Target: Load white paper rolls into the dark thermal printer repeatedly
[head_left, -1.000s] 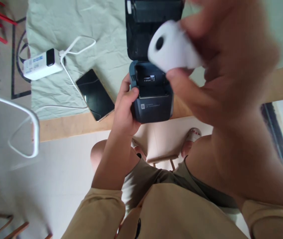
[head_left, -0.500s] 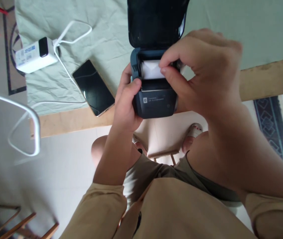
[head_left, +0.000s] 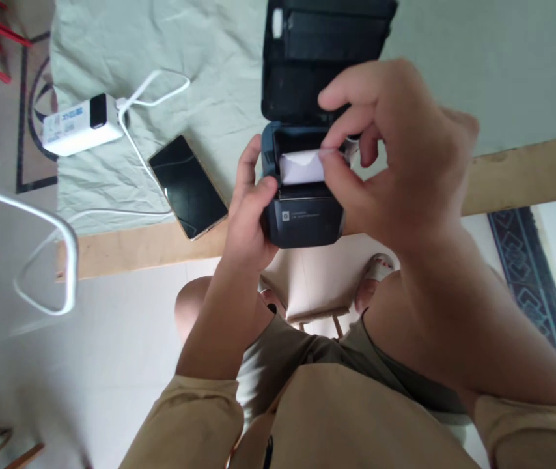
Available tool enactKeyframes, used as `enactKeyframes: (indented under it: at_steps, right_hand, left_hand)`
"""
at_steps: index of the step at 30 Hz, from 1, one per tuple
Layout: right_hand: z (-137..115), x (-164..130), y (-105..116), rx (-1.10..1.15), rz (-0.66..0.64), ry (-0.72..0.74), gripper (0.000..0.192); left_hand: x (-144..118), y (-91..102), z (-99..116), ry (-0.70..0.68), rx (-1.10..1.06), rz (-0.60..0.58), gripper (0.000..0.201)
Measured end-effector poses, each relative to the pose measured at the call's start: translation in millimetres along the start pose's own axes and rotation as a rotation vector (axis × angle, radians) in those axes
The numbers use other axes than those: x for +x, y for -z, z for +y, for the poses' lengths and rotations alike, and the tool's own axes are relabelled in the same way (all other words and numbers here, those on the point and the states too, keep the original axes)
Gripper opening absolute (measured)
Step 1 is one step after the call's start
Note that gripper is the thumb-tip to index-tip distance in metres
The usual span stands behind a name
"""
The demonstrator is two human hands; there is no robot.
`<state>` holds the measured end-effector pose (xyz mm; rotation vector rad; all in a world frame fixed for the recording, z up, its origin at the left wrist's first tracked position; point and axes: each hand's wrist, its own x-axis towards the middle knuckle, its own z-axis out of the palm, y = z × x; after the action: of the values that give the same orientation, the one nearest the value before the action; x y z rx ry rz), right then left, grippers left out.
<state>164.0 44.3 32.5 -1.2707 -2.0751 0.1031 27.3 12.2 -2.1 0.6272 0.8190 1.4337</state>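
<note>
A small dark portable printer [head_left: 307, 225] is held at the table's edge, its black lid [head_left: 302, 78] swung up and back. A roll of white paper [head_left: 302, 167] lies inside its bay, with a loose pointed end on top. My left hand [head_left: 251, 215] is closed around the printer's left side, thumb on the near left rim. My right hand [head_left: 400, 150] reaches over the right side. Its thumb and a finger pinch the right end of the paper roll, while the index finger is lifted off. The roll's right end is hidden by these fingers.
Left of the printer a smartphone [head_left: 187, 187] lies on the pale green tablecloth [head_left: 229, 65]. Beyond it is a white power bank [head_left: 83, 124] with a white cable [head_left: 134, 140]. Another thick white loop [head_left: 70, 260] hangs at far left. The wooden table edge [head_left: 112, 254] runs below.
My right index finger has lifted away from the paper, leaving thumb and another finger at the roll. The lid has tilted, showing more of its inner side. The whole view has shifted slightly.
</note>
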Motion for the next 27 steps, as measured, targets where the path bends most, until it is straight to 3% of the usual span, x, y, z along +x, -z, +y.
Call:
enactKeyframes:
  at_steps: [7, 9, 13, 15, 17, 19, 23, 25, 27]
  right_hand:
    - [-15, -8, 9, 0.066, -0.169, 0.257, 0.023]
    - [-7, -6, 10, 0.21, -0.187, 0.164, 0.028]
    - [13, -1, 12, 0.591, -0.325, -0.251, 0.044]
    - [15, 1, 12, 0.681, -0.255, -0.347, 0.047]
    - [12, 2, 11, 0.574, -0.111, -0.353, 0.043]
    - [8, 2, 10, 0.393, -0.091, -0.294, 0.038]
    - [7, 3, 5, 0.269, 0.014, -0.204, 0.049]
    - [8, 4, 4, 0.253, -0.006, -0.137, 0.063]
    - [7, 5, 5, 0.256, -0.12, -0.079, 0.076]
  left_hand:
    - [0, 7.4, 1, -0.044, 0.114, 0.067, 0.02]
    - [0, 9.8, -2, -0.052, 0.107, 0.047, 0.027]
    - [0, 12.3, -5, -0.063, 0.093, -0.038, 0.047]
    - [0, 12.2, -4, -0.036, 0.112, -0.058, 0.063]
    - [-1, 11.6, -3, 0.004, 0.141, -0.048, 0.086]
    - [-2, 10.9, -3, 0.033, 0.187, -0.02, 0.104]
    - [-3, 11.0, -3, 0.023, 0.227, -0.002, 0.109]
    - [-3, 11.4, -2, 0.017, 0.218, -0.03, 0.109]
    - [-3, 11.2, -2, 0.009, 0.199, -0.052, 0.108]
